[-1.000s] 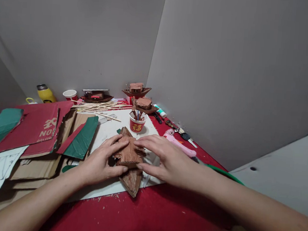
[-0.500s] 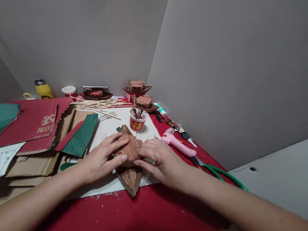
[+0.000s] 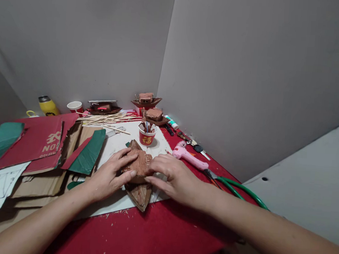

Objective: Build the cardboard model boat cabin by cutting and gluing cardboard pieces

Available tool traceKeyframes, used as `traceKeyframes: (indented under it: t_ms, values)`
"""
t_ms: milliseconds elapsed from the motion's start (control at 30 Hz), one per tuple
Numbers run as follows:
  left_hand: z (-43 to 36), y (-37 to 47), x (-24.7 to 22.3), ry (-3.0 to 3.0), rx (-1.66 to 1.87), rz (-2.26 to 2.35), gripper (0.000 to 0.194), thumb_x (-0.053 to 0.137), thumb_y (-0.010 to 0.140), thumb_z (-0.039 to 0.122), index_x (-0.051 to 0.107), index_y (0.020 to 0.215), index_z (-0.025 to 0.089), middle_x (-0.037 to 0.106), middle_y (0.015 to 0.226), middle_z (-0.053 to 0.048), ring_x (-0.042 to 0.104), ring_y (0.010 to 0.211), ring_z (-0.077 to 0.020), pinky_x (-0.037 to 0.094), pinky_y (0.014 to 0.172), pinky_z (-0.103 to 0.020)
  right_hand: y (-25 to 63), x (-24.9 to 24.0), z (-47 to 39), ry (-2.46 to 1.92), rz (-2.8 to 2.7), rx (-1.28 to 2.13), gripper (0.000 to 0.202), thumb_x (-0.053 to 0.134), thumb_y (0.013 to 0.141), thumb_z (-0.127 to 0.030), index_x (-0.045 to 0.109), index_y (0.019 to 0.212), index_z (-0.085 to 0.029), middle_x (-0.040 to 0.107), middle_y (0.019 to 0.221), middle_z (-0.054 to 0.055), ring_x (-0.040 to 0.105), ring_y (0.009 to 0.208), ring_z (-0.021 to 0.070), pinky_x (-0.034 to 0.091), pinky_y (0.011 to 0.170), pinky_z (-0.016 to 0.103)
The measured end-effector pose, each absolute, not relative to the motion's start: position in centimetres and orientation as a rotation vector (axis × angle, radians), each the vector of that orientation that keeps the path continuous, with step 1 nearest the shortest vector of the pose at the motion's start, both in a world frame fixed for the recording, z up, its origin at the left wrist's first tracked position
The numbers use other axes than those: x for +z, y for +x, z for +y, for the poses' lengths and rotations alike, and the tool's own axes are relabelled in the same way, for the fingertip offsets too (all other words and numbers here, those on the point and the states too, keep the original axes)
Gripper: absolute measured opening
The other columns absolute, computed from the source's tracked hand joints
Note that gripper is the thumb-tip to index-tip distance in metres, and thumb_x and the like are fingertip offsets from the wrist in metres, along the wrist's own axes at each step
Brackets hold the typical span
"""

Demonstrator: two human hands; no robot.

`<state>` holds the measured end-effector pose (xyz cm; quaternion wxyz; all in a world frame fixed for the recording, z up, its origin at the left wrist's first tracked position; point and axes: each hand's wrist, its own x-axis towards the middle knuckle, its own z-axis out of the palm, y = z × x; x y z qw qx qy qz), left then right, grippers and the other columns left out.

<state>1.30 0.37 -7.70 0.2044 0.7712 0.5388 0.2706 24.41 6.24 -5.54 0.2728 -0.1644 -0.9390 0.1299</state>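
Observation:
A brown cardboard model boat (image 3: 138,196) lies on a white sheet (image 3: 117,206), one pointed end toward me. Its flat reddish-brown cabin roof (image 3: 140,161) is between my hands. My left hand (image 3: 112,173) grips the cabin from the left, fingers over the roof and thumb along its near edge. From the right, my right hand (image 3: 173,177) pinches the cabin's side at the roof edge with thumb and fingers; any small piece between the fingertips is hidden. Just beyond the boat stands a red and white paper cup (image 3: 146,140) with brown-stained sticks or brushes in it.
Torn cardboard (image 3: 45,141) is piled on the left. Thin wooden sticks (image 3: 109,119) lie behind the sheet, near other model boats (image 3: 146,101). On the right are a pink glue gun (image 3: 190,157) and green-handled scissors (image 3: 235,184). Grey walls stand close behind.
The view has shifted slightly, so everything sits a little further left. Both hands keep nearly the same hold on the boat.

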Motion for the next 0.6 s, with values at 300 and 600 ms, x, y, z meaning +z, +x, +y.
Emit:
traceKeyframes:
  t_ms: [300,600]
  values:
    - [0.1,1.1,-7.6,2.143,0.760,1.498,0.054,0.039,0.098,0.050,0.045,0.145,0.025,0.033,0.158,-0.010,0.027,0.146,-0.0270,0.022,0.119,-0.050,25.0,-5.7,5.0,-0.552,-2.542,0.330,0.014,0.068,0.087,-0.017,0.065,0.101,-0.016,0.070,0.096,0.009,0.060,0.090,0.0233,0.047,0.082,0.038]
    - [-0.3,1.2,-7.5,2.080,0.762,1.529,0.062,0.040,0.095,0.055,0.037,0.149,0.024,0.020,0.163,-0.010,0.020,0.149,-0.0269,0.018,0.120,-0.047,24.2,-6.4,5.5,-0.539,-2.560,0.265,0.012,0.067,0.086,-0.016,0.063,0.097,-0.015,0.067,0.094,0.009,0.058,0.088,0.0236,0.045,0.078,0.038]
